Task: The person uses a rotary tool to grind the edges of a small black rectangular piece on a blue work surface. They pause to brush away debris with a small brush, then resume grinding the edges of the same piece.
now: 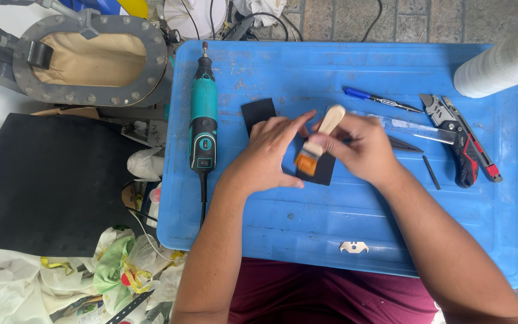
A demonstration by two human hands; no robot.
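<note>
brush (318, 144) over black sheet (325, 171)

Right hand (361, 147) grips a small brush (319, 143) over a black patch (322, 171). Left hand (268, 153) presses the patch on the blue board (331, 228).

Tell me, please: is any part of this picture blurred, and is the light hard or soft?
Head view: the right hand and its small paintbrush are motion-blurred; the rotary tool and blue pen look sharp; light is soft and even, with faint shadows on the blue board.
</note>
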